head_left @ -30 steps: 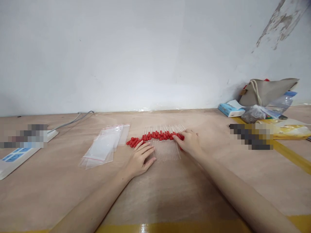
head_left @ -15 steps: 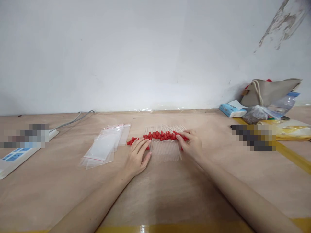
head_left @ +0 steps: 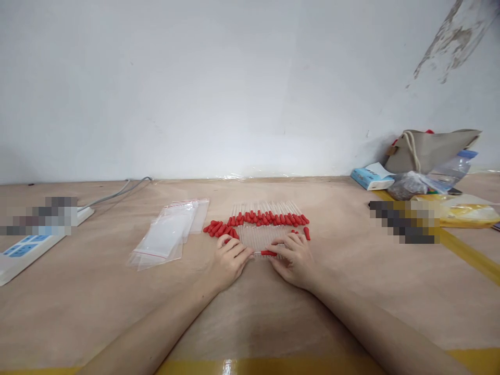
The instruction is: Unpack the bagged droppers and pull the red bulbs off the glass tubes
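Between my hands, near the front of the clear tubes, a thin clear tube [head_left: 257, 253] runs sideways with a red rubber bulb [head_left: 267, 253] at its right end. My left hand [head_left: 231, 261] pinches the tube's left part. The thumb and fingers of my right hand [head_left: 294, 258] are closed on the red bulb. Just behind lies a row of clear tubes [head_left: 258, 237], side by side. Further back, droppers [head_left: 260, 217] with red bulbs lie in a row, tubes toward the wall. Loose red bulbs [head_left: 221, 229] are piled at the left, with a few more by my right hand.
Overlapping clear zip bags [head_left: 166, 232] lie left of the tubes. A white power strip [head_left: 42, 245] with a grey cable is at the far left. At the back right are a blue tissue box [head_left: 372, 177], a grey bag [head_left: 433, 148] and yellow packaging [head_left: 457, 211].
Both hands have come nearer to me and closer together. A tube and a red bulb are now held between them. The right hand has left the row of droppers.
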The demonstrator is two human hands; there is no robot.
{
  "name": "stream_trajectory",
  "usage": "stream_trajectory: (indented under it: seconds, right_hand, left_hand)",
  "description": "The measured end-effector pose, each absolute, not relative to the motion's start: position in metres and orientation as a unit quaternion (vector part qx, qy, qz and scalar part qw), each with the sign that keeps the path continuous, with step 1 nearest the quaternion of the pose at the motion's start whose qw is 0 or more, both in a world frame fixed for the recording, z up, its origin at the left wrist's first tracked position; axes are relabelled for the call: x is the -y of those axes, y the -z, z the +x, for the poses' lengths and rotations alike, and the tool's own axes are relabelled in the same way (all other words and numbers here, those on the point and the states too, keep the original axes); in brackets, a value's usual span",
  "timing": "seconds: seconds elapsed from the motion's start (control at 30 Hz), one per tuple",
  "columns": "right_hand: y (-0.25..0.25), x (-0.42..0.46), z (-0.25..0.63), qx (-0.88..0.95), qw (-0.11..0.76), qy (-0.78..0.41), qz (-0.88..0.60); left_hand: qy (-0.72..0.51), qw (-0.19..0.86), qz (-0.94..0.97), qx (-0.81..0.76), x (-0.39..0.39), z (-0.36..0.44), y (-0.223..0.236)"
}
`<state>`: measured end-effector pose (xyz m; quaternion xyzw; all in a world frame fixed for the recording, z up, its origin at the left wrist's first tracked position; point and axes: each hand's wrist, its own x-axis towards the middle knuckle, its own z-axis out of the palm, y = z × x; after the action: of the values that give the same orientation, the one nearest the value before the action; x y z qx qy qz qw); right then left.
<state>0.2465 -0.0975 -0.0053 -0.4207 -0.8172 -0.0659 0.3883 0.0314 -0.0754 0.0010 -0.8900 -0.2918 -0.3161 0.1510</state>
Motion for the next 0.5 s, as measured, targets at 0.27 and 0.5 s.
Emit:
stream_trajectory:
  seconds: [0.27,0.5]
  right_hand:
    - [0.0098,0.0979,0.2422,0.823,0.370,0.138,-0.409]
    - [0.0064,0.0998,0.2467,0.840,0.339,0.136,-0.402]
  left_hand:
    - [0.318,0.162,-0.886,0.294,0.0796,0.0352,-0.0042]
    - [0.325,0.160,-0.886,0.290,0.0810,0.0321,-0.0040]
